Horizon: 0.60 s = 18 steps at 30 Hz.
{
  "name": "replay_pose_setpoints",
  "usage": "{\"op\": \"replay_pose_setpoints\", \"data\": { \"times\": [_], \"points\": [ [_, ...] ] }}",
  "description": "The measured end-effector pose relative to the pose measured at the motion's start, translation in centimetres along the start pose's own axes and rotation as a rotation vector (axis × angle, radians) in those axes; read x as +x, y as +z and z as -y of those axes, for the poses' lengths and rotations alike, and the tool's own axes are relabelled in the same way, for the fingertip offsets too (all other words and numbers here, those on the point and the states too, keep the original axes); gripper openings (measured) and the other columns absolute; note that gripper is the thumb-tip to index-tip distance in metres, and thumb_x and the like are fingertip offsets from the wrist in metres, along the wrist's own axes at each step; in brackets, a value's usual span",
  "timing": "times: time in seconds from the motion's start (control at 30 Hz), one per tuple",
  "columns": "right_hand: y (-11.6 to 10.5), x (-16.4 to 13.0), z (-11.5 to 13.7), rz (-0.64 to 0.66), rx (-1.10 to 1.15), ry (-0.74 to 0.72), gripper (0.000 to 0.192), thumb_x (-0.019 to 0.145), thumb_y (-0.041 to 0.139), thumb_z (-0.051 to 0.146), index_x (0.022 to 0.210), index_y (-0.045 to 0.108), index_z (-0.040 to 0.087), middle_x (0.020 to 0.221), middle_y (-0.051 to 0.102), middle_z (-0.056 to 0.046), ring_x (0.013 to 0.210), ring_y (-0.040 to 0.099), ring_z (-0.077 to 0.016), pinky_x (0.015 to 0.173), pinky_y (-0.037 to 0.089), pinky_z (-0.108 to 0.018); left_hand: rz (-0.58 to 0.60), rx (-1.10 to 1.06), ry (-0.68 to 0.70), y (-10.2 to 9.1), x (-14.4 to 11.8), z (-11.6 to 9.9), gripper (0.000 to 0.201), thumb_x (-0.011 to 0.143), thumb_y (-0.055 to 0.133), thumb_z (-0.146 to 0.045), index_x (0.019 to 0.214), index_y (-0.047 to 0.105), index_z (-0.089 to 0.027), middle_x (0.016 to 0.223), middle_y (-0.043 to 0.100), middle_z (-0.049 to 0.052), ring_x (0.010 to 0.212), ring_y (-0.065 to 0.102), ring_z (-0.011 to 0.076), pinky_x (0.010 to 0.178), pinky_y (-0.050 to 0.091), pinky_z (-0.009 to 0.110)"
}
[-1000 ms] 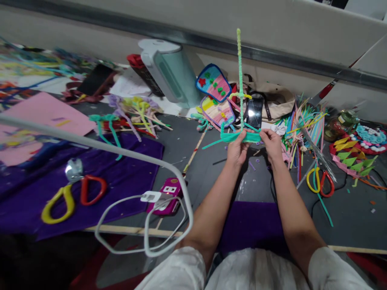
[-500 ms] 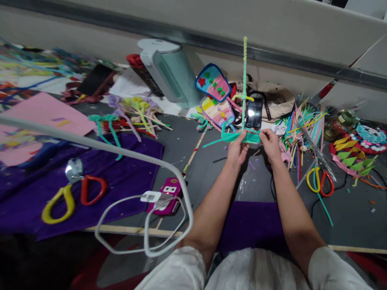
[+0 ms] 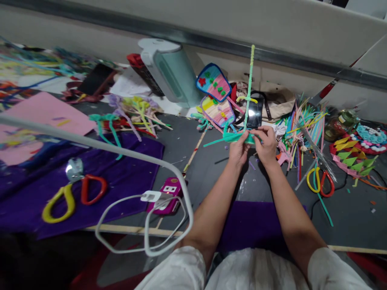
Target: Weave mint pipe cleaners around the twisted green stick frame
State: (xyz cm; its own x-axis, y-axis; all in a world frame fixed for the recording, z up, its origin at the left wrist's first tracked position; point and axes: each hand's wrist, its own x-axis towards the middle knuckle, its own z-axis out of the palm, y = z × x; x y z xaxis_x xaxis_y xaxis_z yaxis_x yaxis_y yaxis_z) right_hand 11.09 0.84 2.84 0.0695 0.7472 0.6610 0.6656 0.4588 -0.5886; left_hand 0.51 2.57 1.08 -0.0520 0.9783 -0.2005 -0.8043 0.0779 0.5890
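Fingers (image 3: 242, 139) of the left hand (image 3: 238, 151) pinch the teal bundle (image 3: 234, 137) from its left side; the right hand (image 3: 266, 147) has thumb and forefinger pressed together on the bundle's right end, close against the left hand. Bundle is held in the air just above the grey surface (image 3: 205, 169), lying roughly level, loose tails sticking out leftward. From its middle a pale green stem (image 3: 249, 84) stands nearly upright, leaning a little right, with a small yellow tie (image 3: 246, 98) wrapped partway up. Judged as fuzzy wire stuff — very light, soft on the outside, bends and keeps its bend, not slippery, hard to break but easy to deform. Best hold looks to be low, at the wrapped bundle where stem meets it; gripping the tall stem high up would likely flex it. Behind the hands: a dark phone (image 3: 254, 114) propped up, a striped craft piece (image 3: 215, 110). To the right, a heap of coloured stems (image 3: 302, 121) and scissors (image 3: 320, 181). Far left — second scissors (image 3: 72, 193) on purple cloth (image 3: 127, 161), a white cable (image 3: 145, 229) looping near the lap.
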Motion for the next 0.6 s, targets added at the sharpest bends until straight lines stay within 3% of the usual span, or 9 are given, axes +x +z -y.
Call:
{"op": "replay_pose_setpoints", "data": {
  "times": [0.23, 0.4, 0.6],
  "points": [
    [-0.3, 0.2, -0.1, -0.032, 0.178, 0.103, 0.018, 0.091, 0.059, 0.023, 0.090, 0.076, 0.026, 0.102, 0.067, -0.007, 0.102, 0.065, -0.0216, 0.095, 0.053, -0.038, -0.031, -0.025, -0.009, -0.5, 0.7, -0.4, 0.005, 0.084, 0.075, -0.021, 0.088, 0.071, -0.019, 0.095, 0.080, 0.005, 0.091, 0.076, 0.0174, 0.080, 0.060, 0.025],
    [-0.4, 0.5, -0.4, -0.089, 0.458, 0.252, 0.011, 0.088, 0.063, 0.032, 0.088, 0.071, 0.024, 0.104, 0.073, -0.007, 0.104, 0.068, -0.0220, 0.097, 0.053, -0.040, -0.034, -0.015, 0.005, -1.2, 1.4, -0.4, 0.014, 0.083, 0.079, -0.027, 0.090, 0.069, -0.021, 0.101, 0.080, 0.007, 0.103, 0.075, 0.0217, 0.085, 0.060, 0.028],
    [-0.1, 0.9, -0.5, -0.113, 0.679, 0.491, 0.023, 0.085, 0.064, 0.046, 0.087, 0.058, 0.023, 0.103, 0.078, -0.008, 0.094, 0.072, -0.0195, 0.088, 0.057, -0.036, 0.004, 0.010, -0.032, -1.2, 1.2, -0.4, 0.020, 0.080, 0.081, -0.028, 0.095, 0.070, -0.021, 0.102, 0.080, 0.007, 0.107, 0.075, 0.0233, 0.088, 0.061, 0.031]
  ]
}}
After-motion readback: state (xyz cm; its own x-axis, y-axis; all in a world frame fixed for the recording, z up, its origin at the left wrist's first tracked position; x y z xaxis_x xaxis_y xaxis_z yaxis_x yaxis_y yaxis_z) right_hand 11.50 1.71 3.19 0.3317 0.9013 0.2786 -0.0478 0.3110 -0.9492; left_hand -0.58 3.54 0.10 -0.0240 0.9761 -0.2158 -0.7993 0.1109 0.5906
